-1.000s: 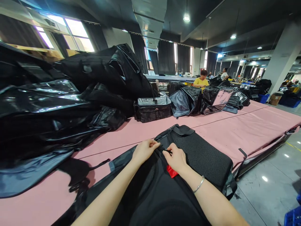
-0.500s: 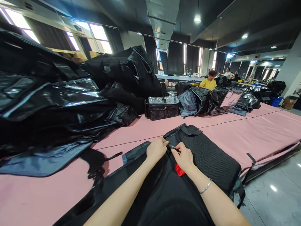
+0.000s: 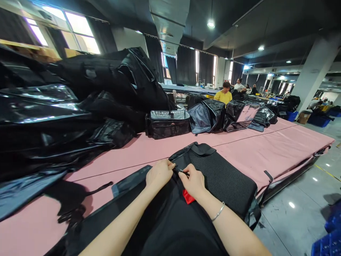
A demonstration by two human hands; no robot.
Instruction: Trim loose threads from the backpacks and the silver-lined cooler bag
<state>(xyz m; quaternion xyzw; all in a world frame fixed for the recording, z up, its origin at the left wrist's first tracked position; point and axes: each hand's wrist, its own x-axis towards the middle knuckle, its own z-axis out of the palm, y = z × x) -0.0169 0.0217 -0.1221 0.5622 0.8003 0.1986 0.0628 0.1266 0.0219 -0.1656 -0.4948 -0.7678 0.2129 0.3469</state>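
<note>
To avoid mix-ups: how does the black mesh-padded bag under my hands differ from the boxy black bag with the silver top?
The mesh-padded bag lies flat; the boxy bag stands up. The mesh-padded bag looks matte; the boxy bag shines on top. Both are black.

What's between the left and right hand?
The head view shows a short stretch of the black bag there, plus a small dark piece at the right hand, too small to identify.
</note>
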